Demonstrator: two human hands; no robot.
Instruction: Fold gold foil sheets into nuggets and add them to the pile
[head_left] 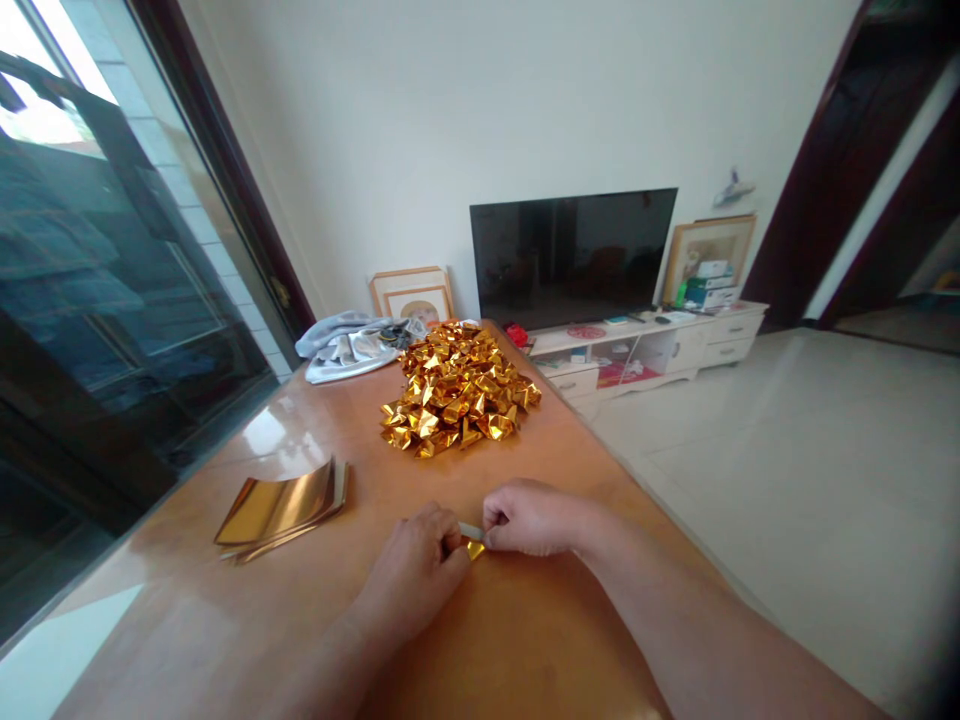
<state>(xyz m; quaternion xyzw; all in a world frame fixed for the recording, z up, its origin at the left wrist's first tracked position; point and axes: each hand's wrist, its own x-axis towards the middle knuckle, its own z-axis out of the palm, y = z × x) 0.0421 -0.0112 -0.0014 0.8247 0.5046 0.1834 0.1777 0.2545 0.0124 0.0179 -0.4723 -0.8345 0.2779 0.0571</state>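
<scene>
Both hands meet low over the wooden table [405, 490], pinching one small piece of gold foil paper [474, 549] between them. Its pale underside shows along a folded edge. My left hand [420, 560] grips the left end with thumb and bent fingers. At the right end, my right hand [529, 518] is closed on the same paper. Much of the piece is hidden by the fingers. Beyond the hands lies a heap of folded gold foil pieces [457, 390]. A stack of flat gold foil sheets [281, 508], curling at the edges, rests to the left.
A bundle of grey cloth [352, 345] sits at the table's far left corner. Behind the table, a television [574, 260] stands on a white cabinet [675, 345]. Framed pictures [412, 290] lean on the wall. Glass doors [112, 250] are at the left.
</scene>
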